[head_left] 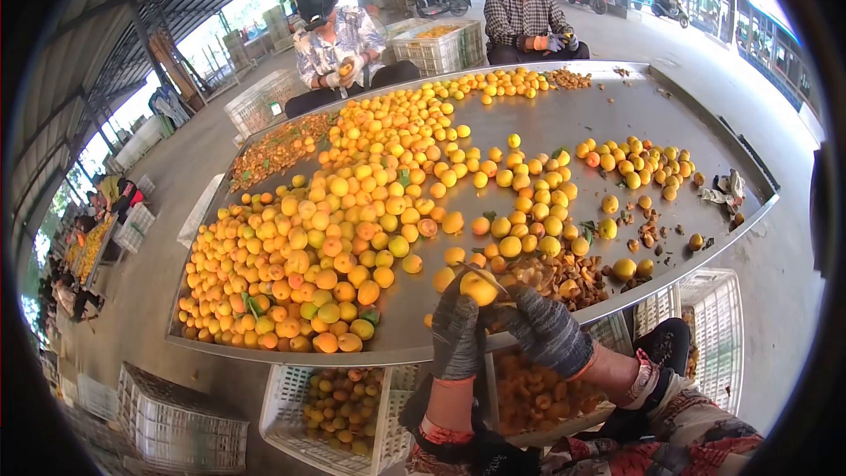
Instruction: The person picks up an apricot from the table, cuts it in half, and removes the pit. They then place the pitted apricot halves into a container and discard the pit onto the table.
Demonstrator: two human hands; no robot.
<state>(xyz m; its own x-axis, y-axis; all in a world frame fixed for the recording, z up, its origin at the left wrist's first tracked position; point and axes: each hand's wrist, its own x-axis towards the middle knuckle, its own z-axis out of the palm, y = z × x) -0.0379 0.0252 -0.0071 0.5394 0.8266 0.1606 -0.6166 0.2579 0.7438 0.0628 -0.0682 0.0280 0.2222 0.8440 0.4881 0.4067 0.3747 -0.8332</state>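
Note:
My left hand (459, 331), in a dark grey knitted glove, is closed around a yellow-orange apricot (478, 288) just above the near edge of the metal table. My right hand (550, 328), gloved alike, is closed beside the fruit. Something thin and dark reaches from its fingers towards the apricot; I cannot make out what it is. Right behind my hands lies a heap of brownish apricot scraps (553, 280). A large pile of whole apricots (326, 229) covers the table's left half.
The metal table (617, 106) has a raised rim. Below its near edge stand crates, one with greenish fruit (345, 405), another with orange pieces (542, 388). An empty-looking crate (181, 423) is at lower left. Two people (339, 48) sit across the table, working with gloved hands.

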